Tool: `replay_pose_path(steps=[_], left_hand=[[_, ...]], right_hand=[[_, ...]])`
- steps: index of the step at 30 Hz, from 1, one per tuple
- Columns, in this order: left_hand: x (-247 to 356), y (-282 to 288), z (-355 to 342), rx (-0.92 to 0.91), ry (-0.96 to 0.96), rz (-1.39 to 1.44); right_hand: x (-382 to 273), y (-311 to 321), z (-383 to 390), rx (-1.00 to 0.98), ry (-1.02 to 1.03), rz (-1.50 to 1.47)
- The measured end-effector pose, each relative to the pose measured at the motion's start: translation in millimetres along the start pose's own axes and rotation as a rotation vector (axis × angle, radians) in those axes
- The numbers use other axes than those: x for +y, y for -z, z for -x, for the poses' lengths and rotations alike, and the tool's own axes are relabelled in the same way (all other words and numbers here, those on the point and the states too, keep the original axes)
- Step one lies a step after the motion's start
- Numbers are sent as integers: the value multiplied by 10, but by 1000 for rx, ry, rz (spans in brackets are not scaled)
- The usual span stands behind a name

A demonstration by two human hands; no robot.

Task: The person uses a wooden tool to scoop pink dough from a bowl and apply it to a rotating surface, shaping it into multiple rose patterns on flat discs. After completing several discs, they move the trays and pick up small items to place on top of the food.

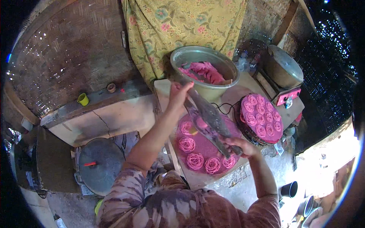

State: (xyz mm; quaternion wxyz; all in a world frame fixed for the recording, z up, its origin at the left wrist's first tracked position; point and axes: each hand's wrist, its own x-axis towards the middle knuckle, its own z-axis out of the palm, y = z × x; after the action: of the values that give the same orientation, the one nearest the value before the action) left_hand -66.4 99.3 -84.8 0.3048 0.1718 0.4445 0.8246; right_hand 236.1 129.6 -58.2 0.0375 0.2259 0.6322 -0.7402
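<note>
A long, dark, two-part hand press (210,117) is held slanting over the table, with pink dough (200,122) showing between its parts. My left hand (178,97) is closed round its upper left end; my right hand (245,147) grips the lower right end by the handles. Beneath it lies a round pink mat (207,147) with several nests of pink strands (195,161) along its near and left side. The press hides part of the mat. Just beyond my left hand stands a large metal basin (232,80) holding pink dough (207,71).
Right of the mat, a round wicker tray (247,133) carries several pink nests (260,119). Behind it, a big pot (283,66) sits on a stove (291,98). At left are a lidded pot (100,163) and a ledge with a yellow-green cup (83,99). A flowered curtain (182,22) hangs behind.
</note>
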Motion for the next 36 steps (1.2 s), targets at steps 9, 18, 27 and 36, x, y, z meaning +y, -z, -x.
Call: replay_pose_path(steps=[9, 18, 27, 36], left_hand=[[-769, -194, 253, -12, 273, 66], [-511, -288, 408, -130, 120, 48], [-598, -276, 59, -125, 115, 47], [-943, -187, 244, -141, 163, 173]], right_hand=[[210, 20, 402, 240, -115, 182], [99, -171, 656, 183, -57, 96], [111, -109, 486, 323, -2, 231], [223, -33, 608, 299, -46, 136]])
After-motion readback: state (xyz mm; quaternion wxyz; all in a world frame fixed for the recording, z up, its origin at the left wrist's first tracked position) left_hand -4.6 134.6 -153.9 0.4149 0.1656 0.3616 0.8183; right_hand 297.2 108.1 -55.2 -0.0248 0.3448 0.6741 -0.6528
